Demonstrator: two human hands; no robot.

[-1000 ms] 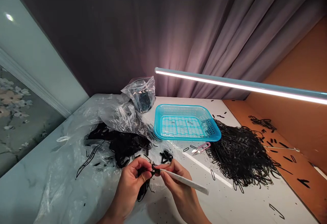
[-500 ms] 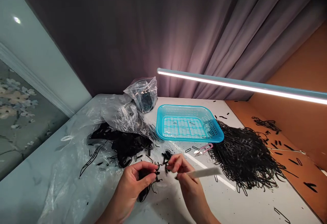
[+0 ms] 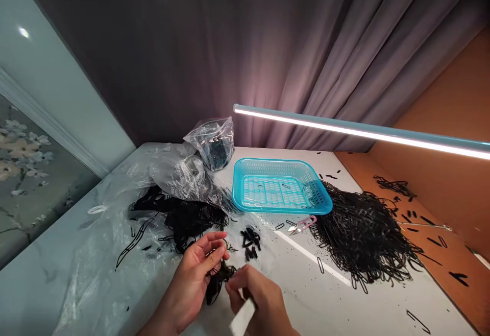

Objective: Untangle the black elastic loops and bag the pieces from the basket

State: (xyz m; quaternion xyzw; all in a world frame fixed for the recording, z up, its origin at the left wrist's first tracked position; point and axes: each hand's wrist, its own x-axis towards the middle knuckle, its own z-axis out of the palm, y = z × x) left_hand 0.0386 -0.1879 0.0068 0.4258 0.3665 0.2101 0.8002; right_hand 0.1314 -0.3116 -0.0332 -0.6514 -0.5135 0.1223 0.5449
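Note:
My left hand [image 3: 197, 274] curls around a bunch of thin black looped cords [image 3: 215, 291], whose lower part hangs below the palm. Its thumb and forefinger pinch near the top, where short ends stick out. Close beside it, my right hand [image 3: 256, 295] is closed around a flat whitish strip-like tool [image 3: 243, 317], the tip hidden by the fingers. Those right fingertips touch or nearly touch the black cords. Just beyond the hands lies a small heap of short black pieces [image 3: 250, 241] on the clear plastic.
A blue basket [image 3: 234, 193] holds a few small loops. Pink-handled thread snips [image 3: 304, 224] lie before it. At right spreads a large pile of black loops [image 3: 362, 236]. Crumpled clear plastic [image 3: 179, 172] and black cords [image 3: 191, 218] lie left; a lamp tube [image 3: 344, 130] hangs above.
My right hand has moved down and left, from the small black pieces to the cords at my left hand. The whitish tool has swung from pointing right to pointing down toward me.

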